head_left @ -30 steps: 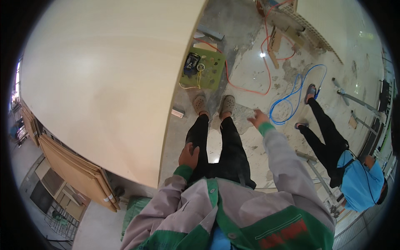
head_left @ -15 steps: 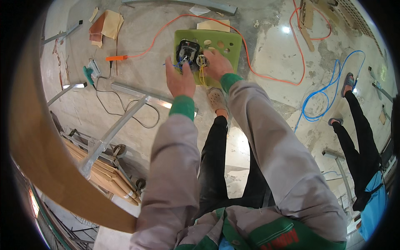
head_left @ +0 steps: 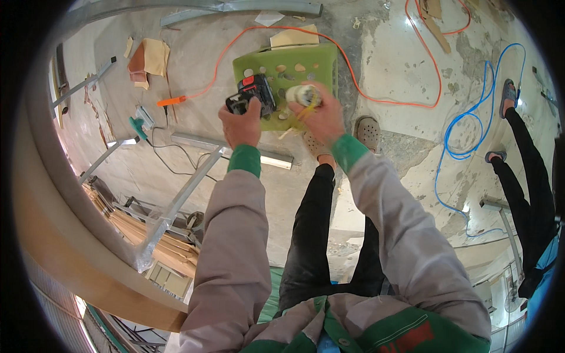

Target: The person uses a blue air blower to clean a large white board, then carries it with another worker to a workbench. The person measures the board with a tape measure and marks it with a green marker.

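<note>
My left hand (head_left: 241,128) is closed around a black cordless power tool with a red-and-black battery block (head_left: 257,89); which kind of tool I cannot make out. Lifted beside it, my right hand (head_left: 325,120) grips a whitish spool (head_left: 301,95). Some yellow strand hangs from the spool around my fingers. Both things are over a green plastic stool-like stand (head_left: 244,70) with round holes in its top, standing just in front of my feet.
An orange cord (head_left: 219,56) loops behind the green stand. A teal hand tool (head_left: 138,126) and metal bars (head_left: 182,197) lie to the left. Blue hose (head_left: 450,132) coils on the right floor, near another person's legs (head_left: 524,159). A curved board (head_left: 88,259) rises close on my left.
The black tool has been turned, so its red part now shows, and my left hand has closed on it. My right hand has raised the spool off the green stand.
</note>
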The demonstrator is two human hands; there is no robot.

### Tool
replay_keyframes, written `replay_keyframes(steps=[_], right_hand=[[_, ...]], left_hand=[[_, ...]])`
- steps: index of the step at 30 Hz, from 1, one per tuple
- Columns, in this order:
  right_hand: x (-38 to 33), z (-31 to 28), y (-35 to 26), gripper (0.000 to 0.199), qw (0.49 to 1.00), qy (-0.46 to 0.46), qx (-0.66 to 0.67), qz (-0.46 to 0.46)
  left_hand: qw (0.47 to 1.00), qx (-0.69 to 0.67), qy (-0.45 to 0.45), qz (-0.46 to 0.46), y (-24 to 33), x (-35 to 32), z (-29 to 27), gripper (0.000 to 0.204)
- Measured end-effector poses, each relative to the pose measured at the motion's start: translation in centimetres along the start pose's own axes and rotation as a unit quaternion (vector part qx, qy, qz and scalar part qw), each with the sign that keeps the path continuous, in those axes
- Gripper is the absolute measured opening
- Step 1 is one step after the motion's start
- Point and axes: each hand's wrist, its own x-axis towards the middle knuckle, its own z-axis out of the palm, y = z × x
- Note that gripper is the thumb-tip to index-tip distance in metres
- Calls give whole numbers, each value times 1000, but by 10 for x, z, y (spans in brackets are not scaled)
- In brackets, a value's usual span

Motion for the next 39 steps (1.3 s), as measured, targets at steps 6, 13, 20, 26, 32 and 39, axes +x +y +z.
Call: replay_keyframes(steps=[6,13,20,26,32,39], right_hand=[[-58,-59,-77,55,975,83,201,41],[-102,-120,-178,68,967,34,253,-26],[-155,-149,-304,67,950,-72,232,-194],[-191,-127,-433,76,932,-31,179,-314],[-231,-76,-517,65,896,-190,210,-342],[-292,-19,-540,53,884,-155,229,-376]], left_hand=[[993,105,0,-52,13,-6,29,90],[980,176,-69,-59,16,-7,13,83],[963,-29,-268,-14,1,-134,-37,72],[735,-420,-530,-50,58,-291,-235,72],[861,-326,-375,107,58,-265,-474,77],[990,129,-36,49,44,-157,-531,71]])
